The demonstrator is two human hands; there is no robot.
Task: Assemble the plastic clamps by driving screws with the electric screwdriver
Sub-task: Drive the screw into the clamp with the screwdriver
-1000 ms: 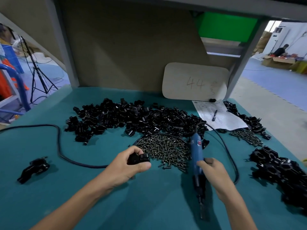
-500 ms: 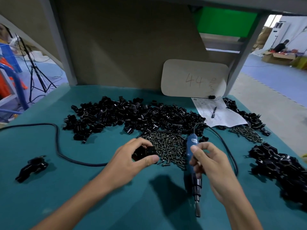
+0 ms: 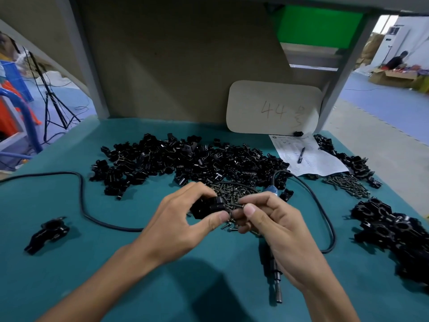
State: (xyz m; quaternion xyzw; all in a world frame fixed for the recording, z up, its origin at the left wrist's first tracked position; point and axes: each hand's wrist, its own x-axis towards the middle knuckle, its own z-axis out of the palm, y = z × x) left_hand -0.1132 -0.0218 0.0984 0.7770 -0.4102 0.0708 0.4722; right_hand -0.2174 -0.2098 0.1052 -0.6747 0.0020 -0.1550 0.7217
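My left hand (image 3: 176, 224) grips a black plastic clamp (image 3: 209, 205) above the teal table. My right hand (image 3: 278, 228) pinches a dark screw (image 3: 234, 206) between thumb and forefinger, with the screw's tip at the clamp's side. The electric screwdriver (image 3: 273, 268) runs under my right palm. Its blue top shows behind the fingers and its bit points toward me. Just behind my hands lies a pile of loose screws (image 3: 232, 194). Behind that lies a wide heap of black clamp parts (image 3: 185, 161).
The screwdriver's black cable (image 3: 81, 198) loops across the left and around the right of my hands. A single clamp (image 3: 48, 233) lies at the left, several clamps (image 3: 394, 231) are heaped at the right. A paper with a pen (image 3: 308, 159) and a second screw pile (image 3: 348, 184) sit back right.
My right hand has lifted the screwdriver off the table, then shifted left and taken a screw in its fingertips, bringing it to the clamp. My left hand has raised the clamp slightly.
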